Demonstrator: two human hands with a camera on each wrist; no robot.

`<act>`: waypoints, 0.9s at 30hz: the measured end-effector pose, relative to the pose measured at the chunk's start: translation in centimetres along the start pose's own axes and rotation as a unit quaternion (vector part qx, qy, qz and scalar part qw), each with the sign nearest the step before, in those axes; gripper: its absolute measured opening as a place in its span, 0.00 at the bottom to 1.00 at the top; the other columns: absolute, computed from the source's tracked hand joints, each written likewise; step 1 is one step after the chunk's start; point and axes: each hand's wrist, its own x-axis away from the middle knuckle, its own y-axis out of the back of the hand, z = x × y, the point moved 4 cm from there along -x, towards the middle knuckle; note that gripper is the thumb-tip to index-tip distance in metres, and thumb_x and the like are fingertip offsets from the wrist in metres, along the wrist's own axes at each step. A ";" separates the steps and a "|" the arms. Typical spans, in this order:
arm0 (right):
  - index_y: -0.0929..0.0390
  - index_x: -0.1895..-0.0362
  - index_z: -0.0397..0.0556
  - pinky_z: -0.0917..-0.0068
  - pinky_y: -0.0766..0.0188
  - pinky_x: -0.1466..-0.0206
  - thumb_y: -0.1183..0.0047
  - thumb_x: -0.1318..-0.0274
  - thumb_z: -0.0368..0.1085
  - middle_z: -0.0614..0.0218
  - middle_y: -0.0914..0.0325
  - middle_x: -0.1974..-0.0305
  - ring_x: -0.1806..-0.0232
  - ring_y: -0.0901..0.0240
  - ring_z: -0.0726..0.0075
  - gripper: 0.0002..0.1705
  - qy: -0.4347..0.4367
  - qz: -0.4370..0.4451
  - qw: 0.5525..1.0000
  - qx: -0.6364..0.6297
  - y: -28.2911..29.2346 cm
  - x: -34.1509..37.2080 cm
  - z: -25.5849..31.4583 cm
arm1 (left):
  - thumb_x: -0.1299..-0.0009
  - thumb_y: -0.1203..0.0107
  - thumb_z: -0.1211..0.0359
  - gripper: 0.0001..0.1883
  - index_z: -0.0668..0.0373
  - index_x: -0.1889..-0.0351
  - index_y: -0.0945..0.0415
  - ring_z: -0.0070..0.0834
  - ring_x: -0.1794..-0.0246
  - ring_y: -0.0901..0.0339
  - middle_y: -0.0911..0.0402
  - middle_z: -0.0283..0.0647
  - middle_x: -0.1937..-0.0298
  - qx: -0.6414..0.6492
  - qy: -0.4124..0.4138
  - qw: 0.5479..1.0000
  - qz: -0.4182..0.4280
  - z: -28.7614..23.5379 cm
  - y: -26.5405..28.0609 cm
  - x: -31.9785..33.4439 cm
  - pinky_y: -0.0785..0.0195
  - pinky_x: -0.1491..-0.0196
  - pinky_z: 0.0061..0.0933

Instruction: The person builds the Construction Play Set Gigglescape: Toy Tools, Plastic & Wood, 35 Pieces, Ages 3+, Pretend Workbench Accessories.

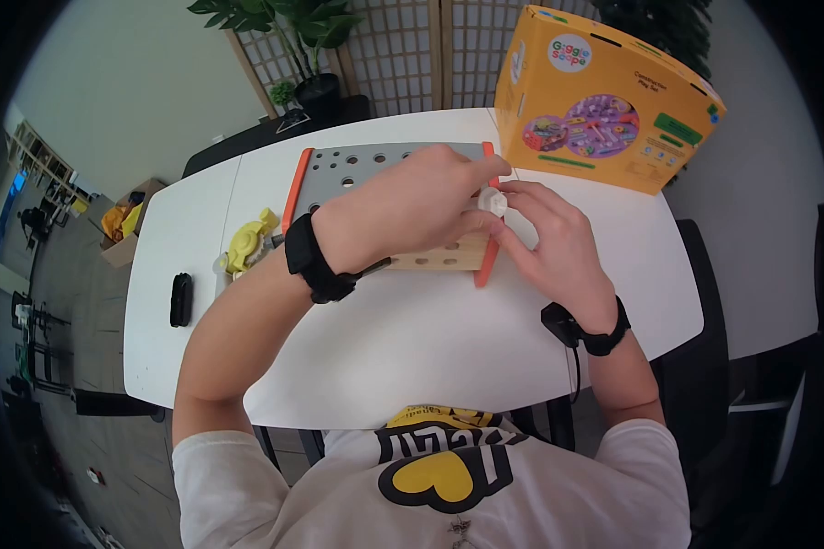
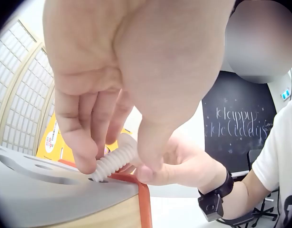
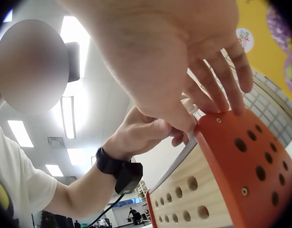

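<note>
A white plastic screw (image 2: pixel 115 161) with a thick thread leans at a tilt, its tip at a hole in the toy workbench's grey top (image 2: pixel 46 185). My left hand (image 1: pixel 412 201) reaches across the bench and pinches the screw between thumb and fingers. From the other side my right hand (image 1: pixel 558 238) has thumb and index finger at the screw's head (image 1: pixel 493 201). The right hand's other fingers (image 3: pixel 222 80) extend toward the orange side panel (image 3: pixel 245 161). Below the grey top is a pale wooden front (image 3: pixel 184 190) with rows of holes.
A yellow toy tool (image 1: pixel 250 242) lies left of the bench, and a black case (image 1: pixel 181 299) sits farther left on the white table (image 1: pixel 394 348). A large yellow box (image 1: pixel 604 101) stands at the back right. Behind the table is a potted plant (image 1: pixel 319 91).
</note>
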 end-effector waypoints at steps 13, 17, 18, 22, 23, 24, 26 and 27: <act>0.15 0.55 0.40 0.61 0.20 0.49 0.34 0.44 0.38 0.60 0.16 0.50 0.52 0.17 0.52 0.16 0.010 0.013 1.000 0.022 -0.1 -0.6 0.8 | 0.31 0.38 0.68 0.11 0.61 0.53 0.12 0.37 0.71 0.20 0.19 0.46 0.64 -0.007 -0.017 1.000 -0.024 1.2 2.0 -0.4 0.25 0.63 0.35; 0.15 0.55 0.40 0.61 0.20 0.49 0.35 0.44 0.38 0.61 0.16 0.50 0.53 0.17 0.52 0.16 0.010 0.021 1.000 0.017 -0.2 -0.6 0.7 | 0.32 0.37 0.69 0.12 0.61 0.53 0.11 0.38 0.71 0.19 0.19 0.47 0.63 -0.019 0.003 1.000 0.018 0.9 2.0 -0.6 0.25 0.62 0.36; 0.15 0.55 0.39 0.61 0.20 0.49 0.35 0.44 0.38 0.61 0.16 0.50 0.53 0.17 0.52 0.16 0.005 0.024 1.000 0.016 -0.2 -0.6 0.7 | 0.33 0.37 0.69 0.12 0.61 0.53 0.11 0.39 0.71 0.19 0.19 0.47 0.63 -0.027 0.004 0.999 0.024 0.8 2.0 -0.6 0.25 0.62 0.36; 0.15 0.55 0.39 0.61 0.20 0.50 0.35 0.44 0.38 0.62 0.17 0.50 0.55 0.16 0.52 0.16 0.001 0.021 1.000 0.009 -0.3 -0.6 0.7 | 0.34 0.36 0.73 0.12 0.61 0.53 0.11 0.41 0.69 0.18 0.17 0.48 0.65 -0.044 0.011 0.999 0.019 0.1 2.1 -0.8 0.24 0.60 0.39; 0.15 0.55 0.39 0.61 0.20 0.50 0.35 0.44 0.38 0.62 0.17 0.50 0.55 0.16 0.52 0.16 0.003 0.019 1.000 0.006 -0.3 -0.6 0.7 | 0.35 0.36 0.74 0.12 0.61 0.53 0.11 0.42 0.68 0.17 0.16 0.49 0.65 -0.049 -0.001 0.999 0.012 0.4 1.9 -1.0 0.23 0.59 0.39; 0.15 0.55 0.39 0.61 0.20 0.51 0.35 0.44 0.38 0.62 0.17 0.50 0.56 0.16 0.52 0.16 0.003 0.020 1.000 0.005 -0.4 -0.6 0.7 | 0.35 0.36 0.75 0.12 0.61 0.53 0.11 0.43 0.67 0.17 0.15 0.49 0.65 -0.054 -0.012 0.998 0.005 0.6 1.7 -1.1 0.23 0.58 0.39; 0.15 0.55 0.39 0.61 0.20 0.51 0.35 0.44 0.38 0.62 0.17 0.50 0.56 0.16 0.52 0.16 0.002 0.022 1.000 0.003 -0.4 -0.6 0.6 | 0.37 0.36 0.78 0.13 0.61 0.54 0.11 0.45 0.64 0.16 0.13 0.50 0.64 -0.008 0.003 1.000 0.012 0.0 2.3 -1.1 0.22 0.56 0.39; 0.15 0.55 0.39 0.61 0.20 0.52 0.35 0.43 0.38 0.62 0.17 0.51 0.56 0.16 0.52 0.16 0.002 0.022 1.000 0.002 -0.3 -0.6 0.6 | 0.38 0.37 0.80 0.14 0.61 0.54 0.11 0.46 0.62 0.15 0.13 0.50 0.64 0.015 0.010 1.000 0.017 -0.2 2.6 -1.1 0.21 0.54 0.39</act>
